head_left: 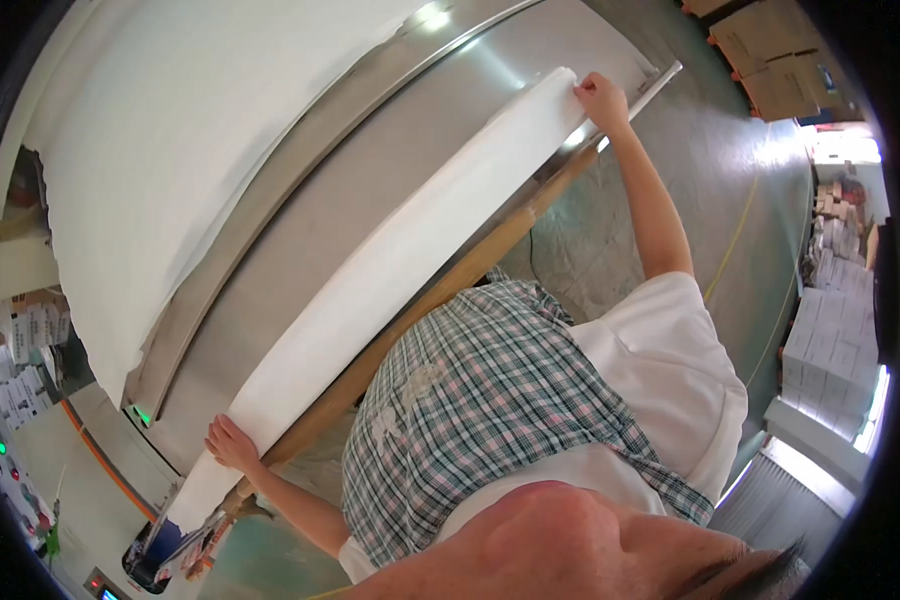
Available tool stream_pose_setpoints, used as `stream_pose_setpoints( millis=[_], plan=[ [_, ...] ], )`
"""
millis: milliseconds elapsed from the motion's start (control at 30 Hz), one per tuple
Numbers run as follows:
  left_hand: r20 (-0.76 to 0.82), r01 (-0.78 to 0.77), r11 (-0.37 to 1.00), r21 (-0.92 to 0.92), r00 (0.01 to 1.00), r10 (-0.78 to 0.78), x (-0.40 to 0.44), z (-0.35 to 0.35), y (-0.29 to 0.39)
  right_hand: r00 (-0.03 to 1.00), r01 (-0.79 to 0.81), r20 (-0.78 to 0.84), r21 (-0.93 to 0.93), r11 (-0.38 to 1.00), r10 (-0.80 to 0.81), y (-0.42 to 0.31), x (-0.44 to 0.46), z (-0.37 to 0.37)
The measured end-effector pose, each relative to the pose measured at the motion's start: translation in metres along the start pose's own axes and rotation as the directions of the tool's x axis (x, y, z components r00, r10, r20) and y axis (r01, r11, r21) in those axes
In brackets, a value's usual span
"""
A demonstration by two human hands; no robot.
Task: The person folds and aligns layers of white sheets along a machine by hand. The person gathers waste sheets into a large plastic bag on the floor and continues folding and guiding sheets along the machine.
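A long, folded strip of white material (370,275) lies along the front edge of a grey metal table (310,250). At its upper right end, my right hand (602,100) pinches the corner between thumb and fingers. Near the lower left end, my left hand (232,445) rests on the strip's edge, its fingers lying over the white surface. Beyond a raised metal bar (260,205), a wide white sheet (180,130) spreads across the machine.
A wooden rail (450,280) runs along the table's near side, by my checked apron (470,370). Control buttons (2,448) are at the lower left. Cardboard boxes (785,60) stand at the upper right, white cartons (830,340) at the far right.
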State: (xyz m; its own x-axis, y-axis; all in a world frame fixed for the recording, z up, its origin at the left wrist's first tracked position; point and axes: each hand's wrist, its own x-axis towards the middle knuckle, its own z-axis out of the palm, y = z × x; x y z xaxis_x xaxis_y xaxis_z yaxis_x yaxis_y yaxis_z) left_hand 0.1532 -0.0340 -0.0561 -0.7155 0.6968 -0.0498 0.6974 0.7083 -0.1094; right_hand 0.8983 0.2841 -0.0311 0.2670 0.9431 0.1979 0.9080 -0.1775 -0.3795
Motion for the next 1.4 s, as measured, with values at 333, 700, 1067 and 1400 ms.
stream_pose_setpoints(
  millis=[333,700,1067,1400],
  plan=[
    [0.035,-0.027,0.999,0.02,0.999,0.026,0.01,0.006,-0.006,0.862,0.447,-0.051,-0.389,0.805,-0.504,-0.018,-0.019,0.046],
    [-0.116,-0.313,0.939,0.142,0.937,0.329,0.05,-0.009,-0.08,0.393,0.154,0.879,0.228,0.962,-0.271,-0.105,-0.026,0.028],
    [0.228,-0.553,0.265,-0.79,0.137,0.964,-0.011,-0.034,0.319,-0.2,0.406,0.809,0.582,0.705,-0.553,-0.218,-0.032,0.083],
    [0.395,-0.411,0.425,-0.806,0.162,0.904,-0.008,-0.038,0.305,-0.597,0.184,0.743,0.494,0.85,-0.303,-0.25,-0.047,0.111]
  ],
)
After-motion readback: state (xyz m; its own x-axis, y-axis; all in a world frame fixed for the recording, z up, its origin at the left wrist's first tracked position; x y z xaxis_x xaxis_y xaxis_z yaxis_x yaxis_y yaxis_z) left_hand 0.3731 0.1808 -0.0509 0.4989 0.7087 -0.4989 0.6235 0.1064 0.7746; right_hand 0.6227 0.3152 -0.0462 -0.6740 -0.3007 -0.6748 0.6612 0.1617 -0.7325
